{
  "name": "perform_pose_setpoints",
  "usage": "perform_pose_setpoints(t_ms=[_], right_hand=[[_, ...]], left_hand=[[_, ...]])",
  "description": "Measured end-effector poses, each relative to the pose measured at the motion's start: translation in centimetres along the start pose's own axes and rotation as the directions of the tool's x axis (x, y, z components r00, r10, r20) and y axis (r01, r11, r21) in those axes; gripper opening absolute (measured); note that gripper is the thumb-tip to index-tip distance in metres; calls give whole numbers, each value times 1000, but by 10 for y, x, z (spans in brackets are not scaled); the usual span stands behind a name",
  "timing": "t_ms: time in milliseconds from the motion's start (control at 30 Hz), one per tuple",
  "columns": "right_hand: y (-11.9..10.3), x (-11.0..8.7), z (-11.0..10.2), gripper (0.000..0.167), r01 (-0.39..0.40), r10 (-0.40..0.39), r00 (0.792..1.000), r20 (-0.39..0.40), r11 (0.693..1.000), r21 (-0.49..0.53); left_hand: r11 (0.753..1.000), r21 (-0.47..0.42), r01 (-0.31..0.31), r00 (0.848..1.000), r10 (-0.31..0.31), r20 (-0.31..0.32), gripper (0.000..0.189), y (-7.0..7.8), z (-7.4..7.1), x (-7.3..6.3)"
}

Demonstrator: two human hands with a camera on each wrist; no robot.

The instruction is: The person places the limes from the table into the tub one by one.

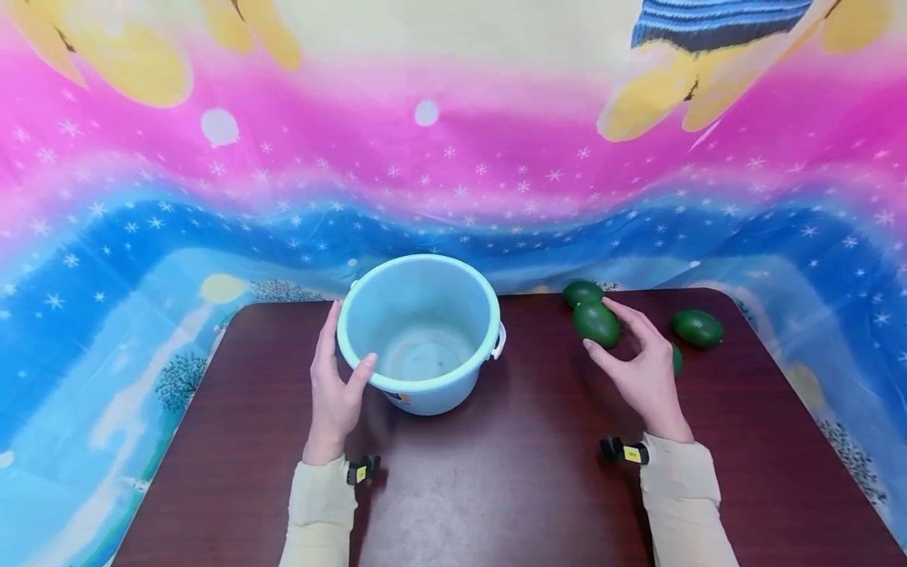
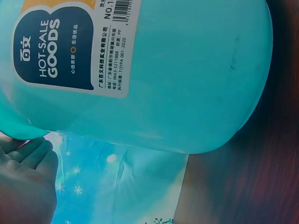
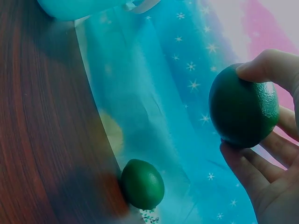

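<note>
A light blue plastic bucket (image 1: 418,382) stands upright on the table with its inside visible and bare. My left hand (image 1: 336,402) holds its left side, thumb over the near rim and fingers along the outside; in the left wrist view those fingers (image 2: 39,156) touch under the rim. Between thumb and fingertips my right hand (image 1: 645,378) pinches a glossy dark green avocado (image 1: 596,324), seen raised above the table in the right wrist view. Another avocado (image 1: 583,293) lies behind it, partly covered. One more avocado (image 1: 677,360) is mostly hidden by the right hand.
To the right of that hand lies an avocado (image 1: 697,328). The dark brown wooden table (image 1: 482,496) ends at a printed cloth backdrop (image 1: 524,213). On the bucket's right side hangs a white handle (image 1: 499,342). A printed label (image 2: 56,51) faces the left wrist camera.
</note>
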State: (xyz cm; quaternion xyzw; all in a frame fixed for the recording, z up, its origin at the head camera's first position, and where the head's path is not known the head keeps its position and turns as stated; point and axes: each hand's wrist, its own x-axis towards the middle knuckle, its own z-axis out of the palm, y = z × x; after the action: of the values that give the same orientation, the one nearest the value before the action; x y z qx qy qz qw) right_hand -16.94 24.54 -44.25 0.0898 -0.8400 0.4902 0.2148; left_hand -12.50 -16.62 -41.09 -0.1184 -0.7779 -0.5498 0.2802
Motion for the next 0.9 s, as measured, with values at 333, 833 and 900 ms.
perform_pose_setpoints(t_ms=[333,833,900], right_hand=[[-9,0,-2,70,-7,7,1000,-16,1000,-28],[-43,-2,-6,63,-7,7,1000,-14,1000,-12],[-41,-2,-6,63,-7,7,1000,-17,1000,-12]], left_hand=[[999,9,-46,998,46,32,78,-22,10,-3],[973,101,-209,978,206,32,98,-30,25,-7],[964,118,-240,971,237,37,100,-28,26,-7]])
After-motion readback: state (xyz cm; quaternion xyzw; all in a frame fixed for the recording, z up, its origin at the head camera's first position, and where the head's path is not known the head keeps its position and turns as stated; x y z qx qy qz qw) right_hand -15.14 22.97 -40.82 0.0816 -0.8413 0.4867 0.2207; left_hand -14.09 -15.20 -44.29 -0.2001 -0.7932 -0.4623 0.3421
